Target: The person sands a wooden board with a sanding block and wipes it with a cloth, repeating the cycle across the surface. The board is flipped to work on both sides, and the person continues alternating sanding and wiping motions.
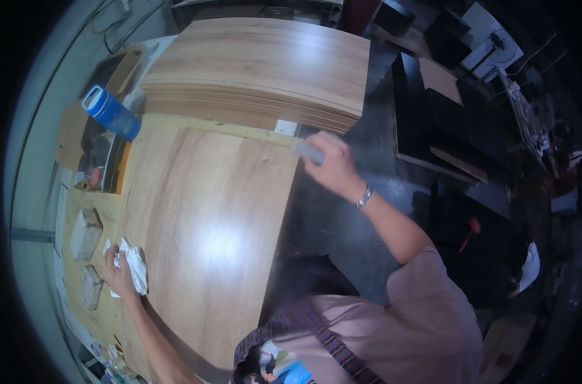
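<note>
A wood-grain board [233,192] lies flat on the worktable in front of me. At its left edge my left hand [117,272] is closed on a crumpled white cloth [136,265], which rests on the board. My right hand [334,163] is over the board's far right corner. Its fingers are wrapped round a small, flat, greyish piece [309,153]. That piece is blurred, so I cannot make out its kind. Whether it touches the board's edge is also hard to tell.
Beyond the board stands a stack of similar boards [259,57]. A blue bottle [112,115] leans by an open cardboard box [70,137] at the left. Two wrapped blocks [86,233] sit on the worktable's left side. Black panels [428,115] and a red-headed hammer [473,227] are at the right.
</note>
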